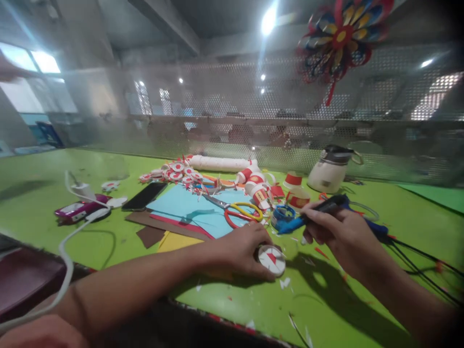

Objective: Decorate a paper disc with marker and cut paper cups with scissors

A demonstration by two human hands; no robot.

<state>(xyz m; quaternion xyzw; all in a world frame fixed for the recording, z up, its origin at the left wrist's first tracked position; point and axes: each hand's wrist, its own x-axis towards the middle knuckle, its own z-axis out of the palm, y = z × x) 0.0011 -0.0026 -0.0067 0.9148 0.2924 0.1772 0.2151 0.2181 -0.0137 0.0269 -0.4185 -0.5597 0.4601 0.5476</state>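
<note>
With the left hand (246,251), grips a small white disc (271,260) with a red patch on its face, thumb and fingers curled round the left edge, at the near middle of the green table (25,208). With the right hand (339,234), grasps a blue-and-black tool (328,204), probably a glue gun, its blue tip (292,225) aimed left, just beyond the disc and apart from it. Seems to be at a gluing step, judging by disc and tool held close together; cannot tell of any glue on the disc. Calls next, most likely, for holding the disc flat and steady, lining up the tip with its face, and keeping the left fingers clear of possible heat. Beyond, has within reach scissors (217,201) on light blue paper (174,205), cut paper cups (255,183) at the far middle, and similar discs (177,173) heaped farther left.
</note>
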